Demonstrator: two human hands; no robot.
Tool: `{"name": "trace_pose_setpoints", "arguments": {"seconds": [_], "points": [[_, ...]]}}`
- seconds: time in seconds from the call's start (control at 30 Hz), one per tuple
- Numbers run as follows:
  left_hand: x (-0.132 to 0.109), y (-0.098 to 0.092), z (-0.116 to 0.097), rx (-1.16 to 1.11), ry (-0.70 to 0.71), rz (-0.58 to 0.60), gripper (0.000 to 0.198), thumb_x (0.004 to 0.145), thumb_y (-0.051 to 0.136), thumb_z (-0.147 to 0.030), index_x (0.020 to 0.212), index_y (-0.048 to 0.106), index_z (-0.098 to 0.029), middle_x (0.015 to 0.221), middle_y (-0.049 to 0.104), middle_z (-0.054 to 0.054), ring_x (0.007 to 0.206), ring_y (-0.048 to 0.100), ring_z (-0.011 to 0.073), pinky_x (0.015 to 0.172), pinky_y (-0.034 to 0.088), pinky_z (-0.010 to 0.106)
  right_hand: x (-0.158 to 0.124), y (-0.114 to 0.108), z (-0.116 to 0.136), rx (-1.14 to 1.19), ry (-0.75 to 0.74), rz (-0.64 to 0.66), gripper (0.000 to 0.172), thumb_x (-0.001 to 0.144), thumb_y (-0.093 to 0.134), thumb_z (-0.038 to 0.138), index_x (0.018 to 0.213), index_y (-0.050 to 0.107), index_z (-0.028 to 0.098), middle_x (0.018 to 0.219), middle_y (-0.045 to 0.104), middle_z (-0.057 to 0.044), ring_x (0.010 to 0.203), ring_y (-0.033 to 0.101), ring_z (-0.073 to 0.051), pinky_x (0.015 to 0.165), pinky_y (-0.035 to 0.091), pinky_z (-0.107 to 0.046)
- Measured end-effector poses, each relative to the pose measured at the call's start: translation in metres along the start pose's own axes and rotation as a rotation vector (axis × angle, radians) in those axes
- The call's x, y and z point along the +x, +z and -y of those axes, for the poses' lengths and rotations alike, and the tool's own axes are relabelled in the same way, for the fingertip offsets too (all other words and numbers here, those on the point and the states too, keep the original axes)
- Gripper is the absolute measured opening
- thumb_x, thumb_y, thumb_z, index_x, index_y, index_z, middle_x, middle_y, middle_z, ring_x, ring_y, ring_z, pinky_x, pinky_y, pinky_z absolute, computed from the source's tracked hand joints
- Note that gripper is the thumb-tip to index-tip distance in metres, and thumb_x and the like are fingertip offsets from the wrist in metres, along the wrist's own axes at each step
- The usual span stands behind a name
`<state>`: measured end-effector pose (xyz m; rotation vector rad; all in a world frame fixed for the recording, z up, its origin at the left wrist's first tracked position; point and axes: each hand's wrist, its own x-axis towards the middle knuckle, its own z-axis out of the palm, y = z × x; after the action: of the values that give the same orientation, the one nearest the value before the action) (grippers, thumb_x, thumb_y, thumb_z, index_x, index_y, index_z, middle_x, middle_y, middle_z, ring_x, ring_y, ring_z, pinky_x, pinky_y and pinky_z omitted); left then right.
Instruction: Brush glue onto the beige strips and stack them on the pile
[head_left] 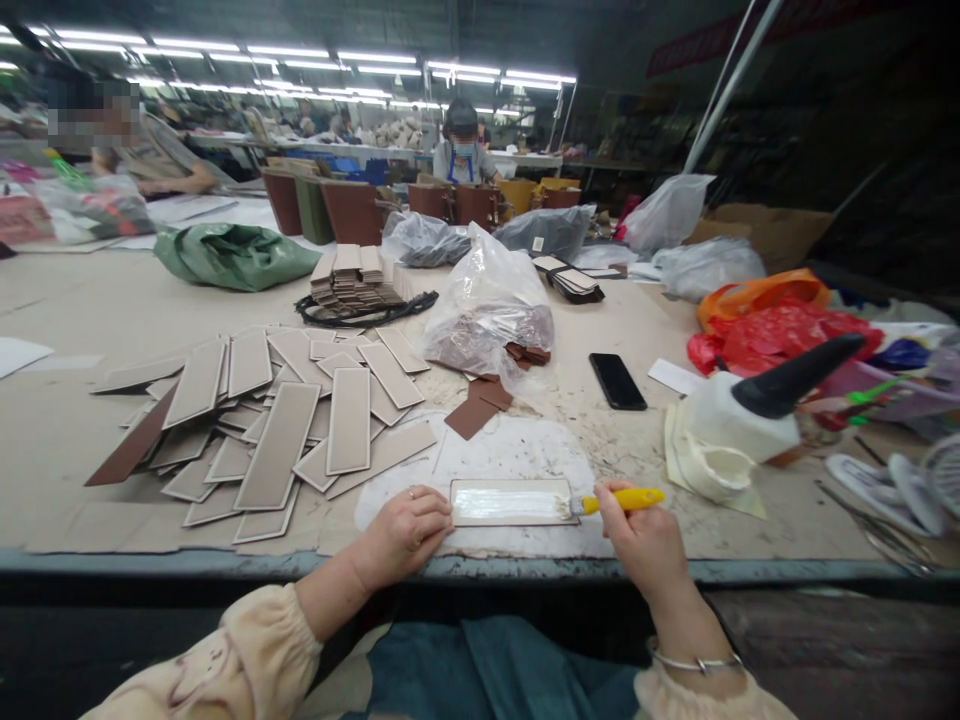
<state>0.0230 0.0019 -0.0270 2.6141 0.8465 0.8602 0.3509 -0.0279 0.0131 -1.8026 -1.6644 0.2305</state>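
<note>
My right hand (643,540) is closed round the yellow handle of a brush (626,499). The brush's bristles rest on the right end of a flat rectangular panel (514,503), whose face carries a wet-looking white coating. At the panel's left end is my left hand (409,530), fingers curled and bunched against its edge; whether they pinch it is hard to make out. Under the panel lies a white, stained sheet (540,450). Left of it spreads a loose heap of similar beige panels (277,440). Brown pieces (476,405) lie just behind the sheet.
A white bottle with a black nozzle (757,420) stands at right beside a tape roll (727,470). Farther back are a black phone (617,381), a clear plastic bag (487,300) and a green bag (236,255). Scissors (877,530) lie far right. Co-workers sit beyond.
</note>
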Motion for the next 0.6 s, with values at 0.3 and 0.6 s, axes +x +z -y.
{"name": "trace_pose_setpoints", "arguments": {"seconds": [0.3, 0.6], "points": [[0.0, 0.001, -0.001, 0.009, -0.003, 0.001, 0.013, 0.088, 0.054, -0.013, 0.081, 0.065, -0.017, 0.085, 0.067, 0.006, 0.088, 0.06, 0.0175, 0.082, 0.051, 0.034, -0.004, 0.018, 0.048, 0.533, 0.257, 0.014, 0.038, 0.087, 0.049, 0.057, 0.08, 0.054, 0.02, 0.046, 0.049, 0.006, 0.04, 0.047, -0.012, 0.045, 0.04, -0.023], [0.0, 0.0, -0.001, 0.017, -0.01, 0.021, 0.014, 0.089, 0.053, -0.014, 0.081, 0.064, -0.017, 0.085, 0.067, 0.006, 0.088, 0.06, 0.0176, 0.082, 0.05, 0.033, -0.012, 0.071, 0.087, 0.86, 0.334, 0.22, 0.046, 0.082, 0.05, 0.067, 0.083, 0.055, 0.021, 0.052, 0.057, 0.004, 0.041, 0.052, -0.013, 0.042, 0.044, -0.023]]}}
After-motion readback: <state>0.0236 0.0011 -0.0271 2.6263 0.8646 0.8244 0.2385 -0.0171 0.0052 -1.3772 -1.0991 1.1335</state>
